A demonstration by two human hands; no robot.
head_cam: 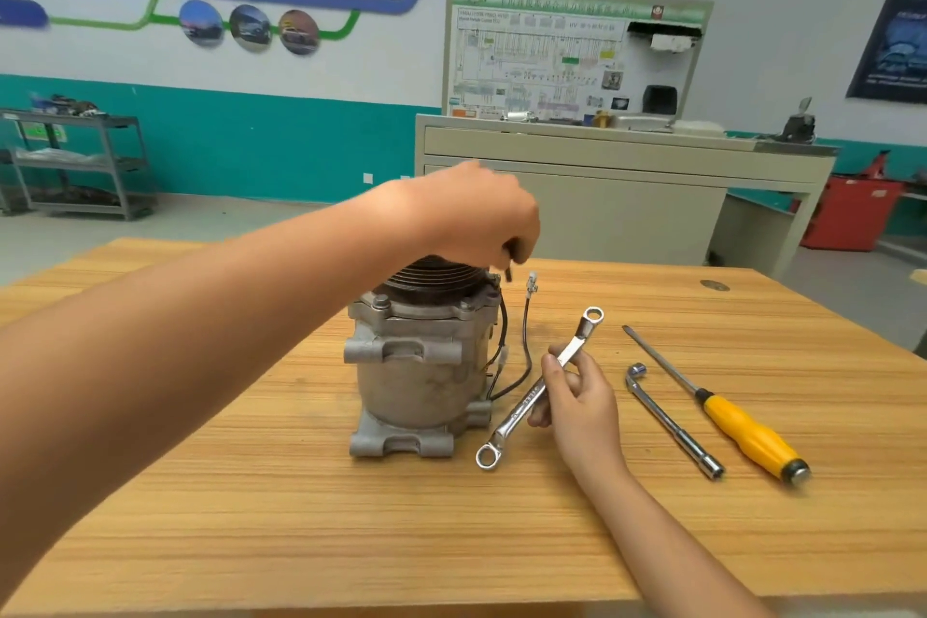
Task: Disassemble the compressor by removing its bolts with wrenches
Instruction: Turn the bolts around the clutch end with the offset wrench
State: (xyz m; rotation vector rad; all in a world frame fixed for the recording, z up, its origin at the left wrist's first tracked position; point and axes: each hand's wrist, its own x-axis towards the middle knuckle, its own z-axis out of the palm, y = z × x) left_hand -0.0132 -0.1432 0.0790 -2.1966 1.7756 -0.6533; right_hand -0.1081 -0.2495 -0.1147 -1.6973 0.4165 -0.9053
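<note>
1. Compressor [416,366] stands on end near the middle of the wooden table [301,517], with a ribbed pulley [436,274] on top and mounting lugs at the base.
2. Left hand [481,216] is over the pulley, knuckles up, fingers curled down. The fingertips pinch a small dark piece [509,266] just above the compressor's top right rim. It is blurred, so I cannot tell whether it is a bolt or whether it touches the housing.
3. Right hand [577,396] is just right of the compressor, thumb and fingers wrapped round the middle of a ring wrench [524,404].
4. The wrench is slanted: its lower ring sits low by the compressor's base and its upper ring is raised, pointing up and away. I cannot tell whether the lower ring touches the table.
5. Black wires [525,331] loop off the compressor's right side, between the housing and the right hand. One ends in a pale plug [531,285] that sticks upward.
6. Socket wrench [672,422] with a bent end lies flat to the right of the right hand, clear of it.
7. Screwdriver [747,432] with a yellow handle lies beyond that, roughly parallel, tip pointing away.
8. Beyond the table, a beige cabinet [577,196] carries a wiring-diagram board. A metal shelf rack [80,161] stands far left against a teal-banded wall.
</note>
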